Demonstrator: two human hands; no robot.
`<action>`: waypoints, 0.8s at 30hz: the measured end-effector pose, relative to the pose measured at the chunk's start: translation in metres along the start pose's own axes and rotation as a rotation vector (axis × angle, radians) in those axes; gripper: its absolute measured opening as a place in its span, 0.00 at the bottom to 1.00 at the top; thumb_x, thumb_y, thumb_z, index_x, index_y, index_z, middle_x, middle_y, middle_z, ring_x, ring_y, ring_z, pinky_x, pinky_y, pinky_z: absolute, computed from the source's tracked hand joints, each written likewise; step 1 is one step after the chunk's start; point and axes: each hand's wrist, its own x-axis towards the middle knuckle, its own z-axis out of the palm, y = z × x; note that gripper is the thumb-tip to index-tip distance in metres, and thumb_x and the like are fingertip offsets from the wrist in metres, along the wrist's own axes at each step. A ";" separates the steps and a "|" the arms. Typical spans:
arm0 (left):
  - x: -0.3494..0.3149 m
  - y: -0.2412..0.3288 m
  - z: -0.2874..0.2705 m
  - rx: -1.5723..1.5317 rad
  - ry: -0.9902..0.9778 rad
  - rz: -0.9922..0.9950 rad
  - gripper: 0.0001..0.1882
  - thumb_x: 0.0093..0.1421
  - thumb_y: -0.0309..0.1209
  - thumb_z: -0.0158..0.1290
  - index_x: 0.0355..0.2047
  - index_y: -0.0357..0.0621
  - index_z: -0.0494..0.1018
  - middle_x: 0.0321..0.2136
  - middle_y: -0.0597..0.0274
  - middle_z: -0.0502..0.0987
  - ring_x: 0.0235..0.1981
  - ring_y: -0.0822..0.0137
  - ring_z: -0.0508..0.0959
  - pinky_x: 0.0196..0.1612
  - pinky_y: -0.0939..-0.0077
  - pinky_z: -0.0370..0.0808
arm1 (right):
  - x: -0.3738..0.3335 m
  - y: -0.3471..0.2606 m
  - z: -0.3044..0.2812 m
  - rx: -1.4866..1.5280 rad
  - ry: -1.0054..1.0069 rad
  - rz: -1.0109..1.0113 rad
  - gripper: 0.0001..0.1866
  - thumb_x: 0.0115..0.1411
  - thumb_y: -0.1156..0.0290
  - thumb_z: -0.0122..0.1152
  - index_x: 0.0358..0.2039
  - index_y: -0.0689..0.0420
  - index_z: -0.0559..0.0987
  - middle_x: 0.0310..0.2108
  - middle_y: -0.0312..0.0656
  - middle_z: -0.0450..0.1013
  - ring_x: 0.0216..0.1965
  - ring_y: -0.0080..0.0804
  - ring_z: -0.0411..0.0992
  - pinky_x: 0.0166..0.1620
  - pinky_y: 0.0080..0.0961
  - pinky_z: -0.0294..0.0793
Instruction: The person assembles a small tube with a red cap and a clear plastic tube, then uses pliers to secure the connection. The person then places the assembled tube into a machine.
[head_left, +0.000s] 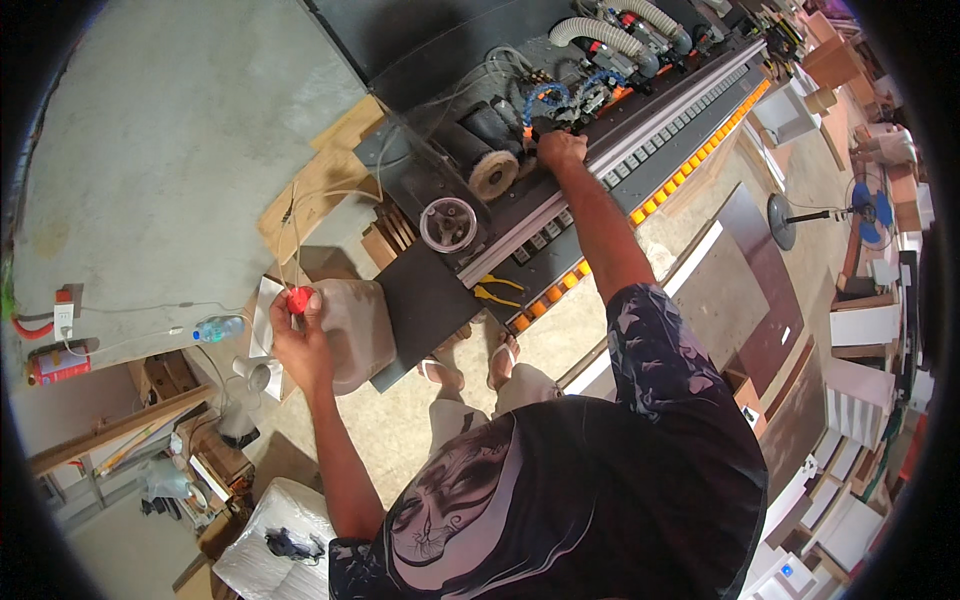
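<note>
My left hand (303,350) grips a red cap (299,299) between thumb and fingers, at the top of a whitish plastic jerrycan (360,335). Thin clear tubes (296,240) run up from the cap toward a long dark machine (425,180). Stretched out to the far side, my right hand (562,150) is closed among the machine's parts; whatever it holds is hidden. Near it are a round buffing wheel (493,176) and a blue coiled hose (545,95). A round, pale-rimmed metal part (448,224) sits at the machine's near end.
Yellow-handled pliers (498,290) lie at the machine's near end, beside a row of orange rollers (660,200). Grey ribbed ducts (600,35) arch over the far part. A water bottle (218,328) is at left. Panels (740,290) and a blue-bladed fan (872,210) stand to the right.
</note>
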 end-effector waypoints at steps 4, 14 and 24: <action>-0.004 0.001 0.005 -0.130 0.072 0.073 0.25 0.67 0.40 0.66 0.56 0.35 0.75 0.51 0.51 0.83 0.53 0.60 0.81 0.56 0.65 0.78 | 0.002 0.000 0.003 -0.001 0.015 0.002 0.18 0.69 0.66 0.54 0.51 0.50 0.88 0.56 0.42 0.83 0.57 0.41 0.81 0.61 0.51 0.64; 0.000 0.002 0.003 0.001 -0.011 -0.049 0.26 0.66 0.39 0.68 0.55 0.35 0.75 0.49 0.49 0.84 0.52 0.57 0.83 0.57 0.64 0.78 | 0.011 0.006 0.012 -0.027 -0.009 0.022 0.17 0.69 0.66 0.55 0.51 0.49 0.88 0.56 0.40 0.83 0.57 0.40 0.81 0.60 0.57 0.65; -0.004 -0.001 0.003 -0.192 0.032 0.013 0.22 0.68 0.35 0.65 0.57 0.37 0.75 0.51 0.52 0.84 0.52 0.61 0.82 0.57 0.65 0.77 | -0.003 -0.002 -0.003 -0.012 -0.053 -0.008 0.18 0.71 0.65 0.53 0.55 0.48 0.87 0.60 0.39 0.80 0.61 0.41 0.78 0.61 0.51 0.65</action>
